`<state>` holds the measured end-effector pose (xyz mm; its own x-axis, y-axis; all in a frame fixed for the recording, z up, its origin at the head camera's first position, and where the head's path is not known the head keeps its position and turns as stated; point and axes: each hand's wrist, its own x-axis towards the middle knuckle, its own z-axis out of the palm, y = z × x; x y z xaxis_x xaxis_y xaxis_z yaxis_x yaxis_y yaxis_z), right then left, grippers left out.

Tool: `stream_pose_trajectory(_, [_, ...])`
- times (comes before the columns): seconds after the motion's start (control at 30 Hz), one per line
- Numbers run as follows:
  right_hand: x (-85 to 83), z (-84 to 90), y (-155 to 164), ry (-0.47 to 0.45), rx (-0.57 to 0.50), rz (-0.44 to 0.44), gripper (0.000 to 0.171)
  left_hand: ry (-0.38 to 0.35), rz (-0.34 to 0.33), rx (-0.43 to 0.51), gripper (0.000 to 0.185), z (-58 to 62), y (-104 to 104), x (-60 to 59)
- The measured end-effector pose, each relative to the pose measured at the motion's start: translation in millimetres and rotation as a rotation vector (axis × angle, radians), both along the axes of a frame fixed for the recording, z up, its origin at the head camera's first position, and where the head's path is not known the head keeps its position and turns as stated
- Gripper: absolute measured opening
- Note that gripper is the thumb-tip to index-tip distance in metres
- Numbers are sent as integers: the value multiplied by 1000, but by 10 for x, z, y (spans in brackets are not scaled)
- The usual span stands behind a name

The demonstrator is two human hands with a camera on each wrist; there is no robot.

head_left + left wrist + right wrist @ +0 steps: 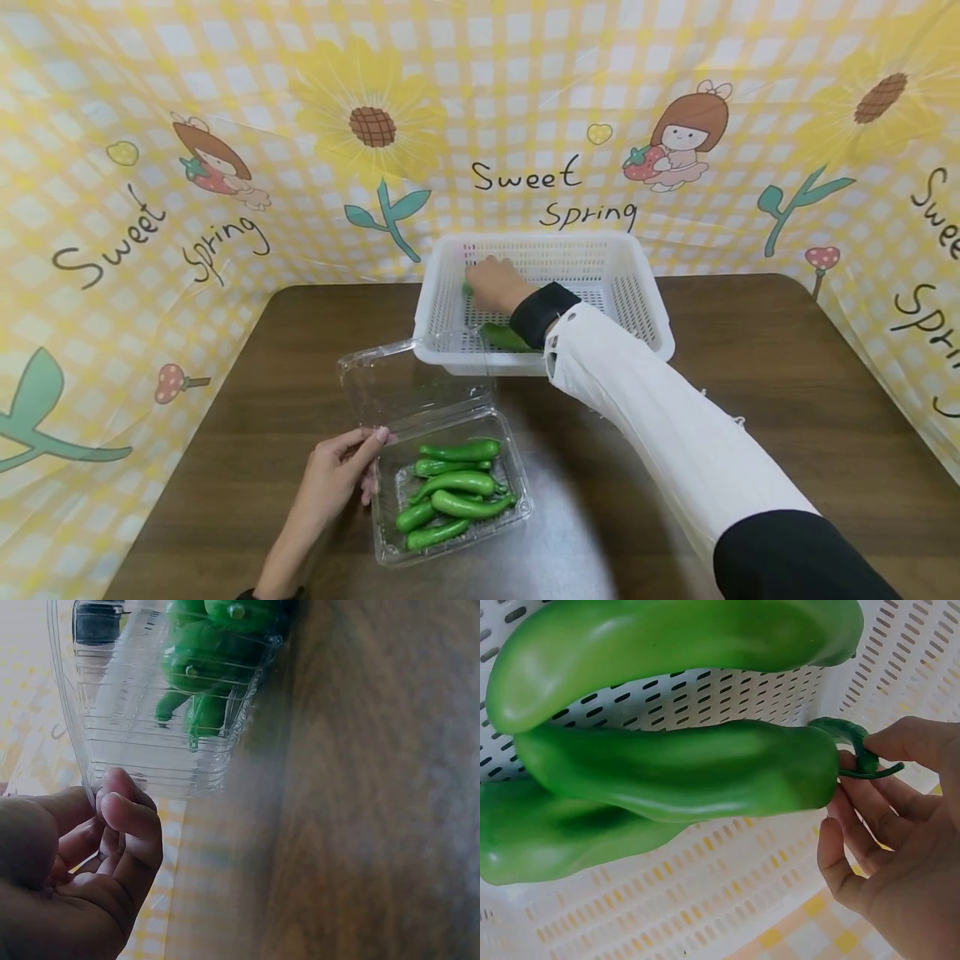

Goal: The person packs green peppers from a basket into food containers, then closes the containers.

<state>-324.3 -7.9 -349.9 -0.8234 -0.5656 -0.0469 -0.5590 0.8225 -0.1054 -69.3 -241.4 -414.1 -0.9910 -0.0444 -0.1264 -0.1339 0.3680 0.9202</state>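
Note:
My left hand [337,471] pinches the left rim of a clear plastic clamshell box [517,500], near its hinge. The box's lid [412,375] is raised and leans back toward the basket. Several glossy green peppers [461,482] lie inside, mostly crosswise. Over the left part of a white plastic basket [600,360], my right hand [498,286] reaches down inside. In the right wrist view, the thumb and fingers pinch a dark green stem at the end of a green pepper [682,769]. Two more large green peppers lie on either side of it.
The basket has slotted walls and stands at the back of the brown wooden table [262,400]. Behind it hangs a yellow checked cloth [495,100] with flowers and lettering. The raised lid overlaps the basket's front left corner in the head view.

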Motion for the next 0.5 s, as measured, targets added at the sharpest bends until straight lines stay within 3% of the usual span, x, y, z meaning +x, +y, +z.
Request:
stream_pose_trajectory(0.2, [-10,-4,9,14,0,22,27,-12,4,-4,37,-1,4,7])
stream_pose_trajectory(0.33, [-3,16,19,44,-29,66,25,-7,3,-7,37,-6,3,6])
stream_pose_trajectory(0.5, [18,115,45,12,-110,109,19,-1,-1,-5,36,-7,-3,1])
